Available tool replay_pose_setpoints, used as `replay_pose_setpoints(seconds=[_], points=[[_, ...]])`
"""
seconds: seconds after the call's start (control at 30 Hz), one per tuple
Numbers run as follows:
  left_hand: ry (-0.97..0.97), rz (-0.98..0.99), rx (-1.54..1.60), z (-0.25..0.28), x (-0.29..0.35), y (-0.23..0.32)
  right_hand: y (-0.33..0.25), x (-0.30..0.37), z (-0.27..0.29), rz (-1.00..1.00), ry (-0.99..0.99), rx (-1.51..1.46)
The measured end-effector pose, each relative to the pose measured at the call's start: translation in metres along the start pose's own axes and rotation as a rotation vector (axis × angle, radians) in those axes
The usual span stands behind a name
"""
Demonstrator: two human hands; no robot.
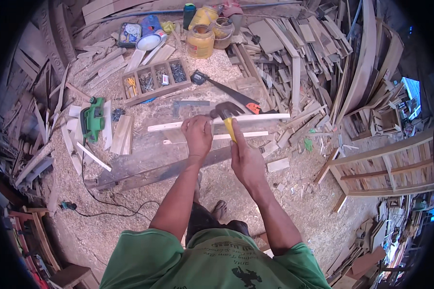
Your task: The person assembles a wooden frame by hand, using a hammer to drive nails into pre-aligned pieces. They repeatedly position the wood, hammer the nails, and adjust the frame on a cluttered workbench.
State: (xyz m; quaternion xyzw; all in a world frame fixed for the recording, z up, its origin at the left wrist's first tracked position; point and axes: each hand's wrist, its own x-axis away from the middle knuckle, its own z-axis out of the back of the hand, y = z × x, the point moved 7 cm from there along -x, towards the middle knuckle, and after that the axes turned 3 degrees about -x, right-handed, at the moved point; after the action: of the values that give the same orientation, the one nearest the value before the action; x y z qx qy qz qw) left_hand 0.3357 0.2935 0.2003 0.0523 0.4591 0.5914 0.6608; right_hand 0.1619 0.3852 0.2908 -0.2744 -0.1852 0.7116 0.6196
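My right hand (249,161) is wrapped around the yellow handle of a claw hammer (229,127). The hammer's dark metal head lies over a long pale wooden strip (265,117) on the low workbench (144,153). My left hand (197,135) is closed, its fingers pinched together at the strip just left of the hammer head. Whatever is between those fingertips is too small or hidden to make out. A second, shorter strip (246,136) runs alongside, nearer to me, partly behind my left hand.
Behind the strips are a metal square (191,103), a handsaw (229,91) and a divided wooden box (154,91) of nails and screws. A green electric planer (92,119) stands left, its cord (108,202) trailing across the shavings-covered floor. Scrap wood (304,43) is piled at right.
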Motion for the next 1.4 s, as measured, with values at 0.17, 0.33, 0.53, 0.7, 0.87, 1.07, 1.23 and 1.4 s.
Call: replay_pose_setpoints(seconds=[0.17,0.33,0.53,0.7,0.87,1.07,1.23,1.4], points=[[-0.316,-0.004,-0.128,0.003,-0.027,-0.008,0.018,0.024,0.014,-0.021,0.127,-0.156],[-0.649,-0.029,0.052,-0.001,-0.046,-0.016,0.059,0.052,0.002,-0.135,0.116,-0.217],[-0.693,0.039,-0.09,-0.01,-0.043,-0.036,0.069,0.07,-0.006,-0.186,0.098,-0.247],[-0.692,0.105,-0.102,-0.01,-0.041,-0.031,0.06,0.065,-0.002,-0.16,0.09,-0.25],[-0.713,0.14,-0.109,-0.007,-0.043,-0.033,0.023,0.041,0.013,-0.119,0.067,-0.214],[-0.682,0.12,-0.124,-0.003,-0.039,-0.024,0.024,0.014,-0.015,-0.042,-0.006,0.015],[-0.635,0.086,-0.135,-0.002,-0.033,-0.021,0.033,0.017,-0.021,-0.014,-0.026,0.013],[-0.655,0.078,-0.146,-0.002,-0.033,-0.023,-0.026,0.009,0.041,0.09,0.105,-0.23]])
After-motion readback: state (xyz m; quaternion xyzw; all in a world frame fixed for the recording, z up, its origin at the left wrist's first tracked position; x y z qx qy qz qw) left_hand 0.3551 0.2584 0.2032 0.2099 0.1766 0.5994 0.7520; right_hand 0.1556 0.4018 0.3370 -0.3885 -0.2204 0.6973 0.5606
